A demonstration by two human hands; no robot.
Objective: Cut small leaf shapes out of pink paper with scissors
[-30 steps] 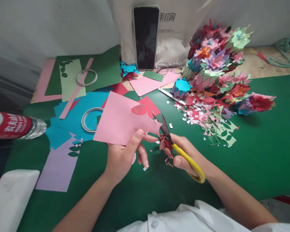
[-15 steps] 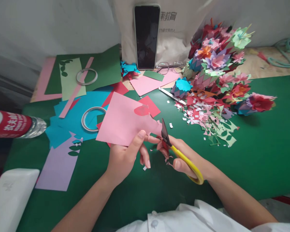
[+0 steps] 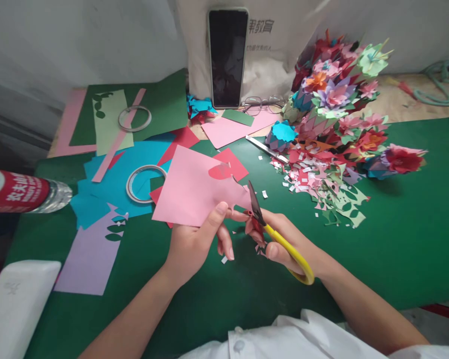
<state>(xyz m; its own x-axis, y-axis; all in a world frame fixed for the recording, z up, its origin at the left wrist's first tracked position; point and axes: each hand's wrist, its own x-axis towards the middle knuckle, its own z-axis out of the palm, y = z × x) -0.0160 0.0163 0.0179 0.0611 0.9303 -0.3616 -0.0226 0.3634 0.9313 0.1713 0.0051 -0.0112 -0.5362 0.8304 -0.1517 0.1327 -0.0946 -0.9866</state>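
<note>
Between thumb and fingers, my left hand (image 3: 196,244) pinches the lower edge of a pink sheet of paper (image 3: 187,187). That sheet has a leaf-shaped hole and a ragged cut right edge. My right hand (image 3: 284,239) grips yellow-handled scissors (image 3: 290,252), whose dark blades lie at the paper's right edge, close to my left fingertips. Some red can be seen behind the blades by my right fingers; I cannot make out what it is. Small pink scraps (image 3: 261,248) lie below the scissors on the green mat (image 3: 407,239).
Paper flowers (image 3: 336,94) and a heap of scraps (image 3: 322,174) stand at the right. Leftward lie tape rolls (image 3: 145,184), blue paper (image 3: 97,174), a cut lilac sheet (image 3: 92,257), a bottle (image 3: 26,192) and a white object (image 3: 18,304). A phone (image 3: 228,60) leans behind glasses (image 3: 264,104).
The pink sheet has shifted and tilted slightly, down and to the right. The scissor blades have moved a little up and left at its edge. Both hands keep their grips.
</note>
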